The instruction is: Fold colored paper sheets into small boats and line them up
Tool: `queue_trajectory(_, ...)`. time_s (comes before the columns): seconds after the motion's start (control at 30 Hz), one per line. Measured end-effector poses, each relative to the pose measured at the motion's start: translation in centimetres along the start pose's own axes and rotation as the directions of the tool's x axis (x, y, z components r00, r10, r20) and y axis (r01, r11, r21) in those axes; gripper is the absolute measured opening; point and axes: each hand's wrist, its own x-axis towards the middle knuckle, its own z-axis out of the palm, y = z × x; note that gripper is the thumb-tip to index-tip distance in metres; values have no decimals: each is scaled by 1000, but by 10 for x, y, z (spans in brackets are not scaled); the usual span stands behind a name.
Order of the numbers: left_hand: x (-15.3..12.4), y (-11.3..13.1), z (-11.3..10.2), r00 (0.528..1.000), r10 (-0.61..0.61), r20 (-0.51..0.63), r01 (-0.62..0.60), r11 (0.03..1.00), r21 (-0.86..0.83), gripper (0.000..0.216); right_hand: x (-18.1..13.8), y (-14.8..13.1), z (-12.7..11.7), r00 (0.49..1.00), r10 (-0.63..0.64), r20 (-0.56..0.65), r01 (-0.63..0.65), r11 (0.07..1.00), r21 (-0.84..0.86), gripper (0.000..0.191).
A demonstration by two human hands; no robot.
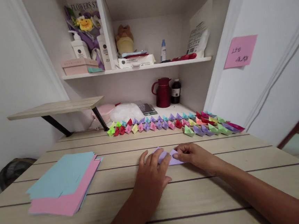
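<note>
A small piece of purple paper (172, 157) lies partly folded on the wooden table (204, 194). My left hand (151, 174) rests flat over its left part, fingers stretched out and pressing it down. My right hand (192, 155) pinches the paper's right edge with fingers pressed together. Much of the paper is hidden under both hands. Beyond the hands, several folded paper boats (166, 123) in many colours stand in rows across the table.
A stack of blue and pink paper sheets (63, 184) lies at the left. A dark red jug (162, 92), a dark bottle (176, 91) and a plastic bag (126, 112) stand at the back. A small raised shelf (56, 108) juts out at left. A pink note (240, 51) sticks on the right wall.
</note>
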Motion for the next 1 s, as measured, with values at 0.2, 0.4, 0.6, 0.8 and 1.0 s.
queue_trajectory(0.2, 6, 1, 6, 981, 118, -152, -104, 989, 103, 20, -6, -13, 1, 994, 78, 81, -89, 986, 139, 49)
queue_trajectory(0.4, 4, 1, -4, 979, 1, -205, 3, 1000, 18, 21, -9, -23, 3, 991, 106, 82, -123, 960, 253, 49)
queue_trajectory(0.6, 9, -2, -6, 876, -443, -190, 324, 832, -450, 13, -14, -29, 3, 992, -24, -120, 60, 950, 307, 50)
queue_trajectory(0.8, 17, -7, -6, 628, -747, 218, 482, 153, -863, 16, -16, -38, 14, 983, -161, 85, 103, 875, 473, 75)
queue_trajectory(1.0, 17, -7, -6, 587, -736, 338, 457, -43, -889, 27, -7, -37, 39, 989, -63, 131, -47, 712, 700, 50)
